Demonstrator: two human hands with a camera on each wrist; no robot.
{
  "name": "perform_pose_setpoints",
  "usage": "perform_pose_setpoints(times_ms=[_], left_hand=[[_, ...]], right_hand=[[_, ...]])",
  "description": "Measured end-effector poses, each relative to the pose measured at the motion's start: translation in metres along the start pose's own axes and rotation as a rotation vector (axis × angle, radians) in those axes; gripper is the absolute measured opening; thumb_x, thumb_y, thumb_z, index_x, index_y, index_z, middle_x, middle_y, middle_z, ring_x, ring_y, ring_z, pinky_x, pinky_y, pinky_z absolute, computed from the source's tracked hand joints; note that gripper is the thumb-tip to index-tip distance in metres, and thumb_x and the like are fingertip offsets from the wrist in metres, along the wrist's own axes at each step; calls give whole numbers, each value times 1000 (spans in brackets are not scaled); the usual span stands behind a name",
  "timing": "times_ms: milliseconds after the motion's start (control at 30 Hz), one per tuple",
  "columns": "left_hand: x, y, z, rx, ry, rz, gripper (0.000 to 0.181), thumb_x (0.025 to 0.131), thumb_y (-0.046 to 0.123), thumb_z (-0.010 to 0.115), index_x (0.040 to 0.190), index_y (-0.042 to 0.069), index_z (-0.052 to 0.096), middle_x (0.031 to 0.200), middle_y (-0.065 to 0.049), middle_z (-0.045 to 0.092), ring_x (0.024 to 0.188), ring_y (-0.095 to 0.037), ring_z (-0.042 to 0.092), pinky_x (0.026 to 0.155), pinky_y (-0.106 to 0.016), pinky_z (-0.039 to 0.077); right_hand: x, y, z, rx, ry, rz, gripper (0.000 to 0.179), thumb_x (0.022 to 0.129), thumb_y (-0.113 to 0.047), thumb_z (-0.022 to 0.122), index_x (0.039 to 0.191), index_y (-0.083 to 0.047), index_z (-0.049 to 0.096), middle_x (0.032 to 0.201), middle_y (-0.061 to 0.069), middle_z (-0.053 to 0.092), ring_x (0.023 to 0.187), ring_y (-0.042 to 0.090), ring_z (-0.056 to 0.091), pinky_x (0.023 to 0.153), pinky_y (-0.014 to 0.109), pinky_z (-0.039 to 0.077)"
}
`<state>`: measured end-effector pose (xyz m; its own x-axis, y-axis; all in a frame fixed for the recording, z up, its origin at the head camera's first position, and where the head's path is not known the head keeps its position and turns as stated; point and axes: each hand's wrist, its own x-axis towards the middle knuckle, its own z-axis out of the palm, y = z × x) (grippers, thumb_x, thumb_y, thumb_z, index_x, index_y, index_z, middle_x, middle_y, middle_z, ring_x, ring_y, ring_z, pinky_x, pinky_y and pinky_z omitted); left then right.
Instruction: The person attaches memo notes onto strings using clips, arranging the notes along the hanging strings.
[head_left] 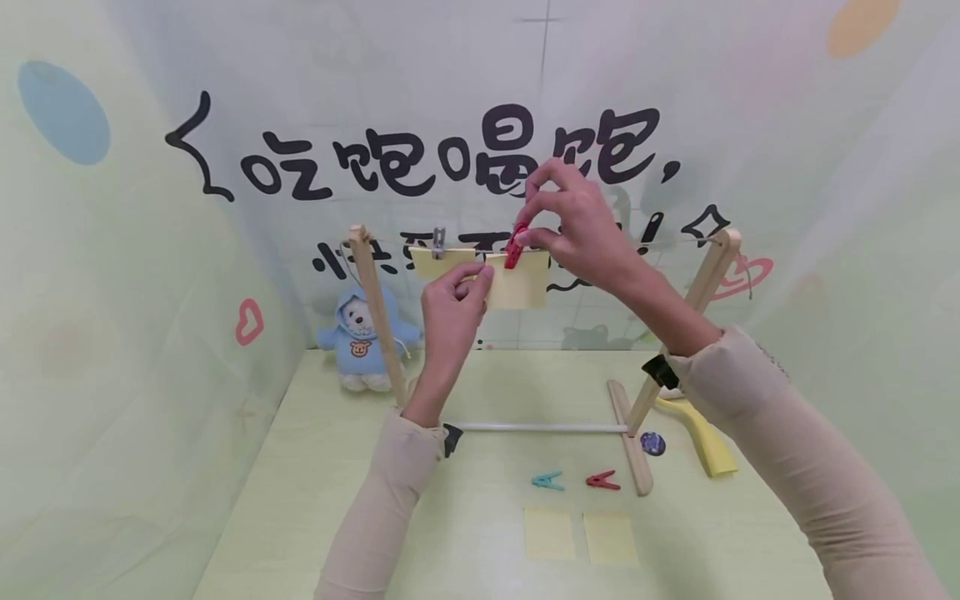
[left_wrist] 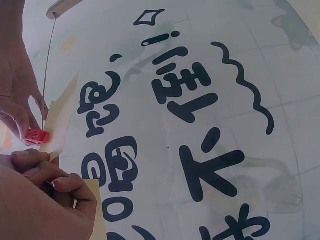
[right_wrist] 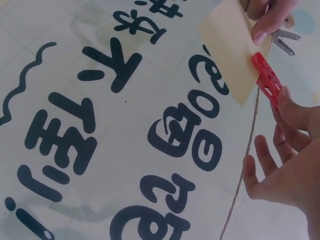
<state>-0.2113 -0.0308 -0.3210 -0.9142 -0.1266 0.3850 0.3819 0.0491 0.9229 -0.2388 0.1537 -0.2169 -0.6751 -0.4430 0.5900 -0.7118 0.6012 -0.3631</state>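
Note:
My right hand (head_left: 581, 221) pinches a red clothespin (head_left: 513, 246) between thumb and fingers, its jaws over the top edge of a yellow paper square (head_left: 525, 287) at the string. With thumb and fingers, my left hand (head_left: 457, 304) pinches that paper near its upper left corner. In the right wrist view the clothespin (right_wrist: 267, 75) crosses the paper's edge (right_wrist: 232, 55) beside the string (right_wrist: 254, 115). Just left, a second yellow paper (head_left: 431, 265) hangs from a grey clothespin (head_left: 439, 242), partly hidden by my left hand.
The string spans two wooden posts (head_left: 375, 308) joined below by a white rod (head_left: 540, 427). A blue clothespin (head_left: 547, 481), another red clothespin (head_left: 603, 480) and two yellow papers (head_left: 550, 533) lie on the table. A plush bear (head_left: 360, 342) sits left; a yellow tool (head_left: 705, 437) lies right.

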Motion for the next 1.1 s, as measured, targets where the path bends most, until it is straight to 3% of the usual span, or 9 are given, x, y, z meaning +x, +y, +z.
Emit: perform_pose_setpoints(times_ms=[267,567,767,933,1100], left_hand=[[0,1,-3,23,1,-2,22,108,15,72,115,-4,80,57,7,49,52,-7,44,51,-20,31],[0,0,-5,27,-9,12,21,108,14,71,114,-4,80,56,8,49,52,-7,44,50,-21,30],[-1,-4,-4,15,-18,1,21,109,14,70,115,-4,79,57,7,52,53,-8,46,54,-24,32],[-1,-6,-3,12,-15,-6,22,109,14,71,117,-4,78,57,8,53,52,-8,46,55,-24,33],[-2,-8,-3,6,-16,10,22,109,14,70,116,-6,78,56,9,53,51,-8,46,56,-23,34]], right_hand=[[1,-3,-2,-23,-65,44,17,93,-1,86,108,6,82,122,21,58,126,39,52,116,56,39],[-3,-3,-2,29,-92,79,23,94,-3,86,115,7,80,127,22,60,127,38,54,111,53,46],[-8,2,-4,45,-115,71,31,96,-7,86,123,4,78,136,21,63,134,37,54,118,55,43],[-20,3,-13,75,-90,69,33,97,-9,85,127,2,77,139,20,64,137,35,54,117,53,45],[-39,3,-25,65,-2,71,26,99,-7,82,124,0,78,137,18,66,134,34,57,111,53,46]])
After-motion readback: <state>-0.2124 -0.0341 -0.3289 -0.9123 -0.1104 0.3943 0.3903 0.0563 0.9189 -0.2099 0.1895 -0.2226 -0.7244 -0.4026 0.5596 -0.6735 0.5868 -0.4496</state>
